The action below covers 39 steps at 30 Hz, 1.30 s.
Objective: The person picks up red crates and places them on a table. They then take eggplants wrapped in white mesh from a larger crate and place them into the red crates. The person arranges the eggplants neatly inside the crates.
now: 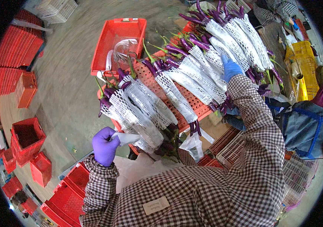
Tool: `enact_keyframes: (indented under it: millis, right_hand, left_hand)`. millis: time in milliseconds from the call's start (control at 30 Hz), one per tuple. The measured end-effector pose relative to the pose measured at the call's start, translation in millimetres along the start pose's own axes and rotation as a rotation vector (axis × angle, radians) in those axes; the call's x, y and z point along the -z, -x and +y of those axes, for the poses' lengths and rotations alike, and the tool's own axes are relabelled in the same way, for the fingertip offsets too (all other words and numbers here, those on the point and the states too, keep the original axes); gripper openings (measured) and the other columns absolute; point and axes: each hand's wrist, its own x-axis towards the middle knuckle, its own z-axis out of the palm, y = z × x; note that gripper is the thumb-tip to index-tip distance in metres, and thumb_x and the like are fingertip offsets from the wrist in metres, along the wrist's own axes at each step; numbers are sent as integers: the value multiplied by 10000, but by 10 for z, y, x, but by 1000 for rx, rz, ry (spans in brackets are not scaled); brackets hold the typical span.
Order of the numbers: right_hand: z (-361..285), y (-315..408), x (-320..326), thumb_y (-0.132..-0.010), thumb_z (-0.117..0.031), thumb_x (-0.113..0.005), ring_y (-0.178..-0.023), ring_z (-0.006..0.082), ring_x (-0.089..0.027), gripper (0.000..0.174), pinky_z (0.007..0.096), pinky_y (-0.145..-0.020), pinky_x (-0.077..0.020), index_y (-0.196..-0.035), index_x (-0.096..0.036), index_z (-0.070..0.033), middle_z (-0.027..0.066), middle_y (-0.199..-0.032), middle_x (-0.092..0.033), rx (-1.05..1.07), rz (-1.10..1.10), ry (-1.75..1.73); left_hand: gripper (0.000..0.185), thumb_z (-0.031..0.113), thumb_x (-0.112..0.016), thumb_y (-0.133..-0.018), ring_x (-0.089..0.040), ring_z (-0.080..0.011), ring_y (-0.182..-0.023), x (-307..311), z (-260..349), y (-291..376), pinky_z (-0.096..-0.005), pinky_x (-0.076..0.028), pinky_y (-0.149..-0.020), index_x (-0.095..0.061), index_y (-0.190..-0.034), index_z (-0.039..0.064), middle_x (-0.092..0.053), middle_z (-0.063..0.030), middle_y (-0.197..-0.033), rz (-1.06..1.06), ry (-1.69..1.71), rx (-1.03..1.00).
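My left hand (104,146), in a purple glove, pinches a white paper-like strip (128,138) at the near left end of the work surface. In a blue glove, my right hand (231,68) reaches forward onto a netted bundle (216,58) in the right-hand row; how its fingers sit there is partly hidden. Long purple eggplants in white foam net sleeves lie side by side on red perforated crates (147,75). A single sleeved bundle (175,95) lies apart in the middle. Left of it, one bundle carries a white label (130,116) with writing.
Beyond the bundles, a red crate (117,42) holds clear plastic and white strips. Stacked red crates (16,48) line the left side. At right stand a yellow crate (303,65) and a blue cloth-covered item (306,127). Another person's checked sleeve (283,8) shows at top right.
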Motion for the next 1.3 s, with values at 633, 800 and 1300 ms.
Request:
enact_keyframes:
  millis: [633, 800, 1300]
  right_hand:
    - [-1927, 1699, -337, -730, -219, -794, -1370, 334, -324, 924, 391, -1132, -261, -1453, -276, 35, 238, -1458, -347, 465, -11, -1281]
    - [-2801, 1208, -754, -800, -238, -733, -1211, 396, -496, 726, 416, -1024, -417, -1395, -384, -10, 270, -1344, -464, 372, -167, -733]
    - [-2325, 2596, 299, -798, -119, -739, -689, 156, -625, 152, 302, -637, -505, -880, -680, -5, 101, -761, -648, 592, -32, -1631]
  left_hand:
    - [466, -197, -459, -710, -652, -146, -830, 268, -76, 195, -260, -506, -758, -669, -1065, 19, -690, -69, -925, -260, 153, -229]
    - [363, -158, -471, -729, -653, -139, -794, 280, -161, 318, -262, -515, -698, -700, -945, 23, -694, -74, -889, -296, 159, -131]
    - [98, 39, -733, -736, -606, -140, -628, -175, 277, 88, -279, -485, -593, -666, -801, 11, -643, -68, -699, -157, -183, -240]
